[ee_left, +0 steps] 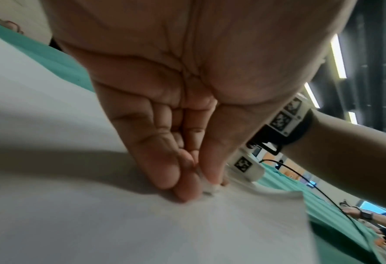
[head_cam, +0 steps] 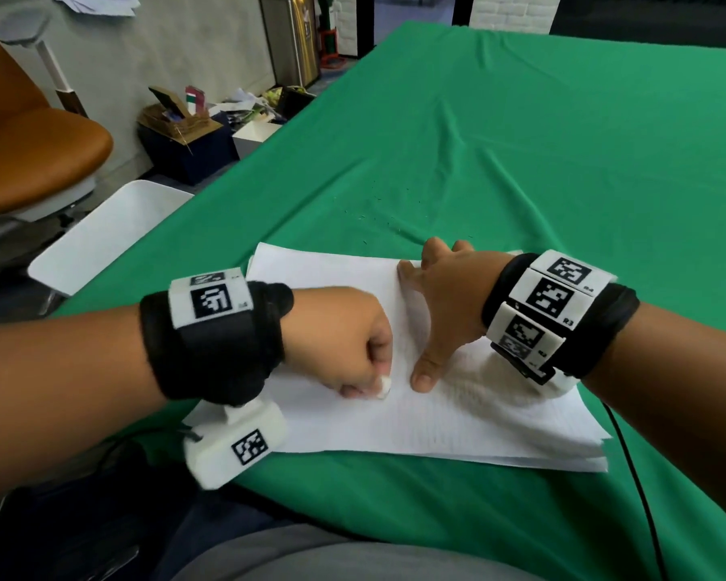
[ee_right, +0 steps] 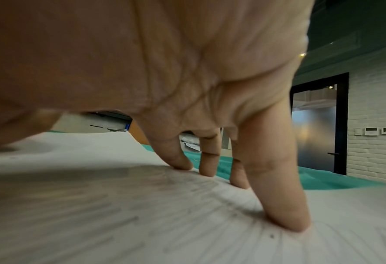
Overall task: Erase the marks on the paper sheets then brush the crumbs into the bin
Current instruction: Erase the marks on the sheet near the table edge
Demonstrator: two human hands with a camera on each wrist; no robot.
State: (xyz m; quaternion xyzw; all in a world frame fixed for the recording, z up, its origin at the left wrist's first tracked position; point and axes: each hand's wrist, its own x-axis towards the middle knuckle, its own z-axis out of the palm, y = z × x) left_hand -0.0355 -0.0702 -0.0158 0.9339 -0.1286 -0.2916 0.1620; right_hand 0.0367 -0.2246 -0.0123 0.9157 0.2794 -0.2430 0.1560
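Our left hand point(head_cam: 344, 341) pinches a small white eraser point(head_cam: 384, 387) against the top paper sheet point(head_cam: 457, 417) at lower centre of the frame, its exposed tip pointing right toward our right thumb. Our right hand point(head_cam: 449, 299) presses spread fingers point(ee_right: 277, 187) on the stack, whose long axis runs upper left to lower right over the green cloth point(head_cam: 520, 140); the white bin point(head_cam: 110, 236) sits at left.

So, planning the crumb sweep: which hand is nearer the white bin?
Left. The left hand rubs the paper on the white bin's side; the right hand lies beyond it.
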